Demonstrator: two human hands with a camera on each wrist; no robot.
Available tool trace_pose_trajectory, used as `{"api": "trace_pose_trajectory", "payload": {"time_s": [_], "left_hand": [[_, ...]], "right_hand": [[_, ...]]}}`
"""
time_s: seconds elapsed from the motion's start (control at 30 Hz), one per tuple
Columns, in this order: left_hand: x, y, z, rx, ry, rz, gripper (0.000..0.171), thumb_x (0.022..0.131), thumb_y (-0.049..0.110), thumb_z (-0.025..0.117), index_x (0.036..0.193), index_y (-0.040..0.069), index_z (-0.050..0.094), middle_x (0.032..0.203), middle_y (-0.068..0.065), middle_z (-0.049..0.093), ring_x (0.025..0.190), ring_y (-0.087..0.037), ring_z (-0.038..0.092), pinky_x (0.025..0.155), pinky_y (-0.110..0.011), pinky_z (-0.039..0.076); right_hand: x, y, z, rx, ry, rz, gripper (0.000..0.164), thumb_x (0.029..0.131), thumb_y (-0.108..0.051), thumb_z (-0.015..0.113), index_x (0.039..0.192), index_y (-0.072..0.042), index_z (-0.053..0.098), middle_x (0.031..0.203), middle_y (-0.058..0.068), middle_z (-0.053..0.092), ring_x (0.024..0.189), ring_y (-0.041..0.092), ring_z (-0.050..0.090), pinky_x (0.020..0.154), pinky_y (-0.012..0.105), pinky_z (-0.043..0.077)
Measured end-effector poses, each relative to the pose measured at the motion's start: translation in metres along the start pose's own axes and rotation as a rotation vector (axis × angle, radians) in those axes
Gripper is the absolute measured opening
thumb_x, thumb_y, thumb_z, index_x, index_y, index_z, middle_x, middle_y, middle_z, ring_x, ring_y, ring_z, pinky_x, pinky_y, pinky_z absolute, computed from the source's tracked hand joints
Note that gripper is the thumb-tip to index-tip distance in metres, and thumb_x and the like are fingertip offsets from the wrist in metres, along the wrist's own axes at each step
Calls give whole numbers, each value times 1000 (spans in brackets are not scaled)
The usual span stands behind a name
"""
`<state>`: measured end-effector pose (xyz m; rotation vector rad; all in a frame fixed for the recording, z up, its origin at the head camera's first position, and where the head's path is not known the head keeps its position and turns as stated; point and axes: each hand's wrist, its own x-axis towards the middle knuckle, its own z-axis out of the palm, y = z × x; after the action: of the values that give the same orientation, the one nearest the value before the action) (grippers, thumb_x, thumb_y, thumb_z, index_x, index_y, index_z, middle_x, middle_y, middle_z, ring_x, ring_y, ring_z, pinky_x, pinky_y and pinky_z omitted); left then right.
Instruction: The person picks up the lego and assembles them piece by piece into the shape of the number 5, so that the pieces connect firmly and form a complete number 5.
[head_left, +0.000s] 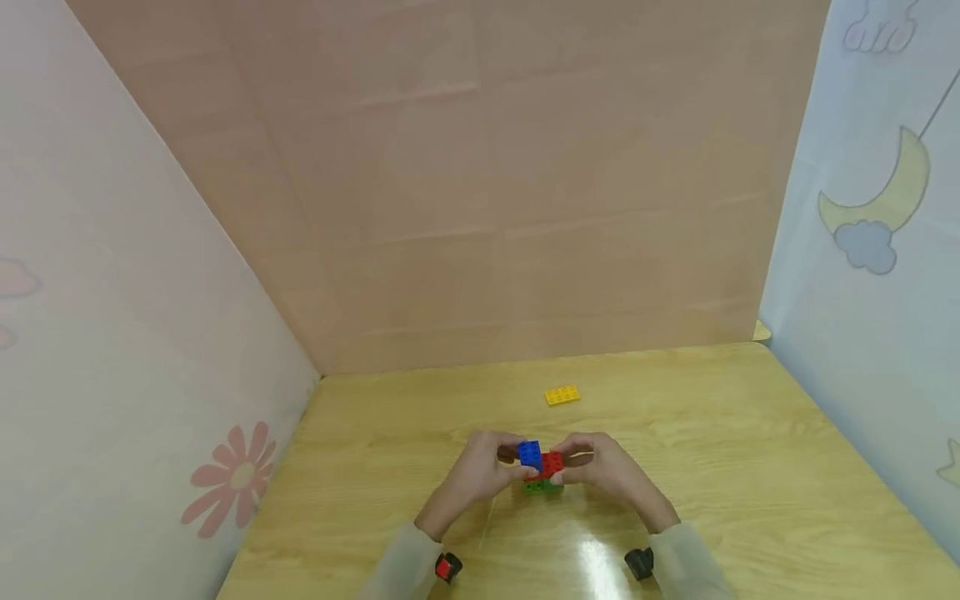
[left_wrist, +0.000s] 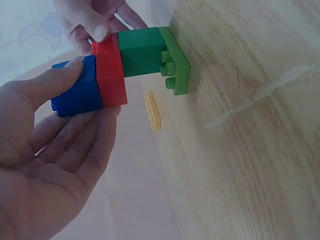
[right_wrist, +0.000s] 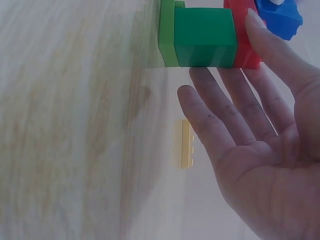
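Note:
A small stack of toy building bricks stands on the table. Its base is a light green plate (left_wrist: 176,60), with a dark green brick (right_wrist: 205,37) above it. Across the green one lies a flat red brick (left_wrist: 111,72), and a blue brick (head_left: 529,454) sits on the red one's left part. My left hand (head_left: 480,468) pinches the blue brick between thumb and fingers, its fingertips reaching the red brick's edge. From the other side, my right hand (head_left: 600,463) holds the red brick, thumb on its near face and fingers behind.
A yellow plate (head_left: 562,395) with studs lies farther back on the wooden table (head_left: 390,417). A brown sheet (head_left: 487,208) rises behind the table; pale printed walls (head_left: 862,333) flank it. Black wrist-worn devices (head_left: 640,563) sit by both sleeves.

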<state>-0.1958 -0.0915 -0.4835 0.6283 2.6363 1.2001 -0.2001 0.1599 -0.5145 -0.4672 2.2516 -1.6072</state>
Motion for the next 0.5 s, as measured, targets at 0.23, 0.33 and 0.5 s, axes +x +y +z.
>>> {"api": "trace_pose_trajectory", "payload": {"time_s": [0.23,0.33,0.5], "left_hand": [[2,5,-2,37,-12,-11,30,90,26,86,117,13,81,109,0,82,91,-6,74,83,-21,62],[2,6,-3,47,-7,-29,33,88,27,88,115,11,81,107,-1,81,90,-9,74,82,-22,61],[6,8,-5,93,-24,-43,31,86,28,89,111,12,81,101,3,81,87,-5,70,80,-21,59]], "right_hand": [[2,0,-1,1,-9,0,34,90,-21,85,118,-4,74,128,21,71,115,42,73,93,47,64],[2,0,-1,3,-10,2,34,90,-21,85,118,-4,74,128,21,70,116,42,72,93,47,64],[1,0,-1,18,-13,3,35,90,-21,85,118,-3,74,129,22,70,116,42,72,93,48,64]]}}
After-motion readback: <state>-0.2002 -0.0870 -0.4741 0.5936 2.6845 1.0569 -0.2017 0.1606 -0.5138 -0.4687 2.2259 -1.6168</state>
